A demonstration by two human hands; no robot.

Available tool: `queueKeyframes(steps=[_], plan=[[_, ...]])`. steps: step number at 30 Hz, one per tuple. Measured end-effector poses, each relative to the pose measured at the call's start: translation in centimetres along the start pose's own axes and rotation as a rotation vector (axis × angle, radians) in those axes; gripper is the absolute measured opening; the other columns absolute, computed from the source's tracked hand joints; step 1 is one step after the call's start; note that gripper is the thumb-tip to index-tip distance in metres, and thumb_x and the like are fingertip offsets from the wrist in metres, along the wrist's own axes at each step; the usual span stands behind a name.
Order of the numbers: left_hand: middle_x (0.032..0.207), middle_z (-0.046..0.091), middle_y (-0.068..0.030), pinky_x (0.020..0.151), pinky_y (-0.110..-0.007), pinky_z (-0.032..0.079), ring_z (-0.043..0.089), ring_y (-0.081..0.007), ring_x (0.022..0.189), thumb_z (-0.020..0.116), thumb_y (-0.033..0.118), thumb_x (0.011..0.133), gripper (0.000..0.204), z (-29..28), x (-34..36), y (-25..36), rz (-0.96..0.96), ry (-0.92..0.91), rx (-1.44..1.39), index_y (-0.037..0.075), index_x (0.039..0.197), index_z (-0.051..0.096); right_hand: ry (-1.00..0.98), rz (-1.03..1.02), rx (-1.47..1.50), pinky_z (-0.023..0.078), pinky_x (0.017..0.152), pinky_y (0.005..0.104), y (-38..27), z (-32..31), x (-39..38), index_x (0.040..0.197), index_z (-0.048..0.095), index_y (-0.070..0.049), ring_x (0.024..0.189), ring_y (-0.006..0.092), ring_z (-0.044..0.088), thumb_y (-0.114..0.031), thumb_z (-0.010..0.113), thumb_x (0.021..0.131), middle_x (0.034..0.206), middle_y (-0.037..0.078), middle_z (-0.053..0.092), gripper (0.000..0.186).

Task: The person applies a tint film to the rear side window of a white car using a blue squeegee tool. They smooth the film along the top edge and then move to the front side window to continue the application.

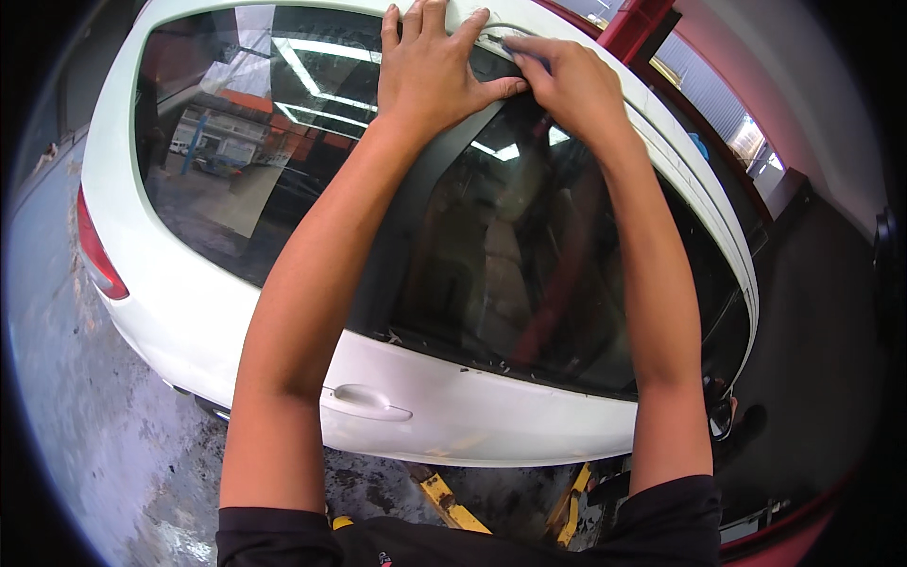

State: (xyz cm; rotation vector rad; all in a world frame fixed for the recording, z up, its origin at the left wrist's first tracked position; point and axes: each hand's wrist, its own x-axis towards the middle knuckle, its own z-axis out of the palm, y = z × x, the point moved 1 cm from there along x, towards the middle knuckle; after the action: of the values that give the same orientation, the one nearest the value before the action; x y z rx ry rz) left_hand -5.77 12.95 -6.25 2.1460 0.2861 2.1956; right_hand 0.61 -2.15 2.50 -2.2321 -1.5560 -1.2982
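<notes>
A white car stands side-on before me, its dark door window below my hands. My left hand lies with fingers spread over the upper window frame, thumb stretched toward the right hand. Just right of it, my right hand has thumb and index finger drawn close at the roof-edge trim. A small dark gap or piece shows at the index fingertip; what the fingers hold, if anything, is too small to tell. The dark pillar between the windows runs down beneath the left forearm.
The rear side glass reflects lights and a building. A door handle sits lower down, and a red tail light is at far left. Yellow lift arms extend under the car over a stained floor. A red post rises beyond the roof.
</notes>
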Motion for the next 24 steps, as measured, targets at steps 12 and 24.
queueKeyframes(steps=[12, 24], plan=[[0.148, 0.048, -0.0258, 0.121, -0.059, 0.025, 0.04, -0.0411, 0.144, 0.08, 0.069, 0.071, 0.101, 0.0, 0.3, -0.6, -0.013, -0.049, 0.0, 0.004, 0.145, 0.055, 0.011, -0.01, 0.126, 0.056, 0.09, 0.0437, 0.1, 1.0, 2.6, 0.118, 0.079, -0.021, 0.1, 0.0349, 0.073, -0.031, 0.063, 0.097, 0.103, 0.014, 0.077, 0.029], [0.148, 0.049, -0.0266, 0.122, -0.058, 0.026, 0.041, -0.0404, 0.145, 0.08, 0.069, 0.071, 0.103, -0.1, -0.3, -0.4, 0.002, -0.049, 0.001, 0.002, 0.145, 0.054, -0.04, -0.2, 0.127, 0.055, 0.087, 0.0447, 2.3, 0.8, 2.0, 0.122, 0.077, -0.022, 0.095, 0.0375, 0.072, -0.031, 0.063, 0.097, 0.1, 0.016, 0.076, 0.03]])
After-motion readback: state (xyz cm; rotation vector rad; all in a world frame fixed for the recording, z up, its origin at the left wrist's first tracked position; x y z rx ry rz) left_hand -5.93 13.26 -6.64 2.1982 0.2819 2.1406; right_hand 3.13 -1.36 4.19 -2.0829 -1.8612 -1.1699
